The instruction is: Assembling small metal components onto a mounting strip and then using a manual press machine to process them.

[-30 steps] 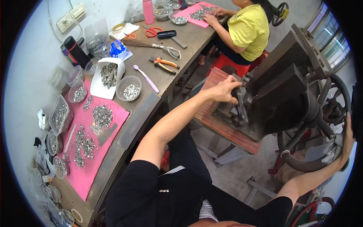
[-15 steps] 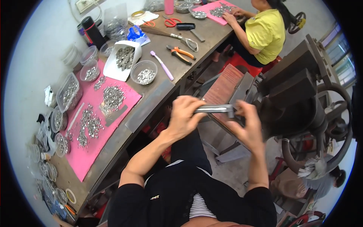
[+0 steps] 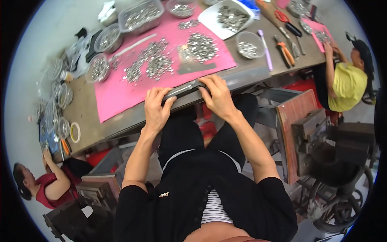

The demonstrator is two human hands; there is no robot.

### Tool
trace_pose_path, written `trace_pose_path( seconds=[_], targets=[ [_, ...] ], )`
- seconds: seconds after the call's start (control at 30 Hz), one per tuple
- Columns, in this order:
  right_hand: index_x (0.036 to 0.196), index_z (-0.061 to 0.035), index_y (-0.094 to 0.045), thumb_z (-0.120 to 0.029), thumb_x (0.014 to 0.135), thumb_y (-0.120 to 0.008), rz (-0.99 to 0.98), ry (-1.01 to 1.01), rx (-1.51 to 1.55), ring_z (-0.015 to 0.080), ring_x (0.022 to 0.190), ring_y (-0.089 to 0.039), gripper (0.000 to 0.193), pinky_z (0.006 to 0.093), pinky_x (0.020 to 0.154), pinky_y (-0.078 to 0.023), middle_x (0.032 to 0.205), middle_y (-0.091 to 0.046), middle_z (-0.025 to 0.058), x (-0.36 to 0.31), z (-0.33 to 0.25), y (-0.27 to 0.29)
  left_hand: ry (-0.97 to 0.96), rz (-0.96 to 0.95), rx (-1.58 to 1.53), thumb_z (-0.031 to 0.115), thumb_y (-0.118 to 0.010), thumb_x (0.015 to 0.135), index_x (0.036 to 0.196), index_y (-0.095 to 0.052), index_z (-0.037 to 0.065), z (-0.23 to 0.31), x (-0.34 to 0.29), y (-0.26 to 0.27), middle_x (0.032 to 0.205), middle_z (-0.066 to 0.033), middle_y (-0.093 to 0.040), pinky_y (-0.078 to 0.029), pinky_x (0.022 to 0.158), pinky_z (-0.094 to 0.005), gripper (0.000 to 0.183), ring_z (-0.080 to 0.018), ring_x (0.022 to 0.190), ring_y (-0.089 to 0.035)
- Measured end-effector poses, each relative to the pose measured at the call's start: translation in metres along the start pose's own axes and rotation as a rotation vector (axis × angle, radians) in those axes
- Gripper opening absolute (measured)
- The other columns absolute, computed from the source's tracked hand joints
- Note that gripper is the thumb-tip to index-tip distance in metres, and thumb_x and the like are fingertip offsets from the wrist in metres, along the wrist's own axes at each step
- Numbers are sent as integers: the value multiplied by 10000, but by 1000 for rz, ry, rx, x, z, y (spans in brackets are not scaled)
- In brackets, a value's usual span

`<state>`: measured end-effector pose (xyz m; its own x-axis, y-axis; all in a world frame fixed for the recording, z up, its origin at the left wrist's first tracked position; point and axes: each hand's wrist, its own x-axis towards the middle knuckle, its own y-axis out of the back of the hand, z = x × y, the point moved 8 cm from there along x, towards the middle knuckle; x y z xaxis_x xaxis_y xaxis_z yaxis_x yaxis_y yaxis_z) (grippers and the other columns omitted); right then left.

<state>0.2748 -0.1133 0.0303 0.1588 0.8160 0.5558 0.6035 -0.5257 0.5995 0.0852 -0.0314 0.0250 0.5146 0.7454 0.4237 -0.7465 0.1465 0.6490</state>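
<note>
A narrow dark metal bar (image 3: 184, 89) lies level between my hands, just over the near edge of the workbench. A row of small shiny pieces seems to run along its upper face. The fingers and thumb of my left hand (image 3: 157, 108) close on its left end. My right hand (image 3: 219, 97) pinches the right end. Beyond them a pink mat (image 3: 111, 105) bears a pile of small silvery metal pieces (image 3: 202, 47) and looser heaps (image 3: 159, 66). A flat grey strip (image 3: 197, 69) rests on the mat near my right hand.
Clear tubs of metal pieces (image 3: 98, 69) stand left of the mat. Behind it sits a white scoop (image 3: 207, 22); rightward lie a purple toothbrush (image 3: 265, 50) and orange-handled pliers (image 3: 286, 54). A heavy press (image 3: 338, 157) stands right. Co-workers sit at both sides.
My view and both hands have turned left, from beside the press to the front of the pink mat. The bar has come along, still held at both ends.
</note>
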Motion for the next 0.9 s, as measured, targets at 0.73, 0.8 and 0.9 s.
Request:
trace_pose_path(
  seconds=[0.73,0.8,0.9],
  targets=[
    [1223,-78,-639,-235,767,-847,61,97,-255,316,1121,-559,525,436,936,-446,1190,-603,94,3,-2,-39,77,452,-469,155,-369,1107,1425,-346,-29,-39,-76,57,1423,-267,-521,-492,1074,-461,368,-344,1291,-574],
    [1222,-80,-639,-237,768,-846,59,98,-255,315,1120,-560,523,434,934,-447,1189,-603,92,4,-4,-40,385,543,-695,190,-356,1122,1398,-378,-49,-60,-94,62,1428,-257,-515,-583,957,-419,365,-348,1224,-628],
    [1217,-80,-645,-238,771,-844,66,99,-270,307,1117,-562,513,432,935,-446,1191,-604,86,5,-5,-37,621,397,-995,223,-407,1121,1332,-443,-35,-87,-106,49,1412,-268,-530,-612,863,-388,336,-361,1088,-699]
  ],
)
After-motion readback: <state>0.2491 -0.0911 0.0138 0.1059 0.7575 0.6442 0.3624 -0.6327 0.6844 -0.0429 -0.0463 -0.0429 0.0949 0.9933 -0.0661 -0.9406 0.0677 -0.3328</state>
